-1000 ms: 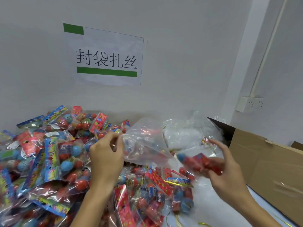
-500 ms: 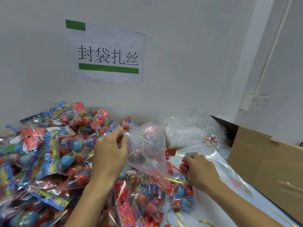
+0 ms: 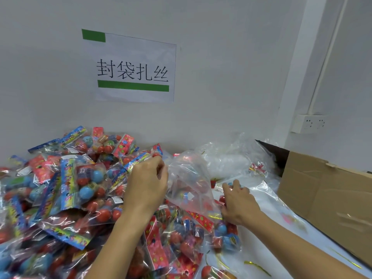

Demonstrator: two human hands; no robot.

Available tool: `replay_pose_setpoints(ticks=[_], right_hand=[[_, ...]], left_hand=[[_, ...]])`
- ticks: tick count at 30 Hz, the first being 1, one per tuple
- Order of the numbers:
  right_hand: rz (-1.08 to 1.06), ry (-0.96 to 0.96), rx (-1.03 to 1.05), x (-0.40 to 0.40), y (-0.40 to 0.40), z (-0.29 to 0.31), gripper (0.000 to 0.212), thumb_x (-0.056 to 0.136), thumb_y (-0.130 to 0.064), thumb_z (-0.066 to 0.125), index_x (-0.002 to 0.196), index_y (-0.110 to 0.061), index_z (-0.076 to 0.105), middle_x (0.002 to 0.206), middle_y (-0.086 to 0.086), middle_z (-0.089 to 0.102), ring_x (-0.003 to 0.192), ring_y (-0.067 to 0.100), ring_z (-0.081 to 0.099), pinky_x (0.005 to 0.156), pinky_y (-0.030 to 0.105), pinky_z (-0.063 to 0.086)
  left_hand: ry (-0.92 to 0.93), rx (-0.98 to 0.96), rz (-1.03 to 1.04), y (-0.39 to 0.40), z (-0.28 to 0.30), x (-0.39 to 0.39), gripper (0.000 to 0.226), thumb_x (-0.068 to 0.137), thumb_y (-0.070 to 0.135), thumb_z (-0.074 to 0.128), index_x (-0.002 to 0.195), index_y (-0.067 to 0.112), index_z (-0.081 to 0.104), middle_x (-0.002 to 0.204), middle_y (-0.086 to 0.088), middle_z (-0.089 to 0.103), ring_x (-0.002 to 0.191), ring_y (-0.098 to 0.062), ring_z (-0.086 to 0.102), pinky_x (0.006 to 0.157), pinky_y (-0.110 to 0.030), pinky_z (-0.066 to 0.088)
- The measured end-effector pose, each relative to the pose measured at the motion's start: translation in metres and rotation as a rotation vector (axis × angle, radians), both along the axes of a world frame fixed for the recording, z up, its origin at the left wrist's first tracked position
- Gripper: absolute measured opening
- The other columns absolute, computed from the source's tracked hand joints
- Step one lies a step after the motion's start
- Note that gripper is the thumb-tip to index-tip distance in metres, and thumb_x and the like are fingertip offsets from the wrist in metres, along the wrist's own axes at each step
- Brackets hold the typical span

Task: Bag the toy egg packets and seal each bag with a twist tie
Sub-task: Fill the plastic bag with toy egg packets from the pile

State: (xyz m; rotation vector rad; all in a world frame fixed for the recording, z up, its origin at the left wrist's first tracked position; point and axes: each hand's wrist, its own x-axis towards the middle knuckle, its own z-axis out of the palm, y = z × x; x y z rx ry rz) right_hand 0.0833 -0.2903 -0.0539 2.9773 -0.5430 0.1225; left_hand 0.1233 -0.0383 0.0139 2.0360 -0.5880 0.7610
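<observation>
Partly hidden, right hand [image 3: 238, 202] grips something inside the clear bag [image 3: 189, 184].

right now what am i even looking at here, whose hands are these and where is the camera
There is no machine: a person works with two bare hands, and the single camera sits on their head, looking forward and down. So the arms reach in from the bottom of the picture. The left hand pinches the mouth of a clear bag and holds it up. The right hand is down on the white table, fingers curled round a toy egg packet beside the bag. On the left lies a big pile of packets with red and blue eggs. Gold twist ties lie near the front, a cardboard box stands on the right, and a paper sign hangs on the wall.
</observation>
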Motion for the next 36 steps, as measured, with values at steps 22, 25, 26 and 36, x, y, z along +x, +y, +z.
replay_pose_setpoints(ticks=[22, 25, 26, 36], right_hand=[[0.040, -0.651, 0.324, -0.004, -0.026, 0.006, 0.012, 0.091, -0.027, 0.060, 0.099, -0.028, 0.050, 0.094, 0.000, 0.062, 0.078, 0.025, 0.060, 0.061, 0.035, 0.046], [-0.005, -0.977, 0.646, -0.007, -0.028, 0.018, 0.016, 0.085, -0.012, 0.060, 0.089, -0.026, 0.056, 0.074, -0.004, 0.063, 0.068, 0.017, 0.058, 0.061, 0.034, 0.046], [-0.023, -1.043, 0.725, -0.008, -0.028, 0.022, 0.016, 0.085, -0.010, 0.059, 0.088, -0.024, 0.055, 0.071, -0.001, 0.061, 0.065, 0.018, 0.055, 0.061, 0.034, 0.045], [-0.036, -0.853, 1.187, -0.001, -0.034, 0.049, 0.026, 0.099, -0.003, 0.047, 0.091, -0.027, 0.054, 0.086, 0.002, 0.060, 0.067, 0.017, 0.054, 0.058, 0.041, 0.055]], left_hand=[[0.079, 0.262, -0.110, -0.008, 0.001, -0.012, 0.035, 0.075, -0.013, 0.051, 0.091, 0.018, 0.053, 0.090, 0.001, 0.053, 0.083, -0.021, 0.049, 0.070, -0.040, 0.047], [0.085, 0.283, -0.143, -0.010, -0.002, -0.013, 0.021, 0.086, 0.007, 0.053, 0.099, 0.022, 0.054, 0.090, 0.005, 0.044, 0.081, -0.019, 0.048, 0.066, -0.035, 0.043], [0.080, 0.304, -0.142, -0.011, -0.003, -0.014, 0.017, 0.086, 0.017, 0.056, 0.099, 0.027, 0.052, 0.089, 0.007, 0.041, 0.080, -0.018, 0.047, 0.064, -0.033, 0.041], [0.019, 0.248, -0.143, -0.013, -0.006, -0.012, 0.011, 0.091, 0.011, 0.054, 0.087, 0.020, 0.050, 0.071, 0.007, 0.051, 0.068, -0.021, 0.051, 0.061, -0.039, 0.047]])
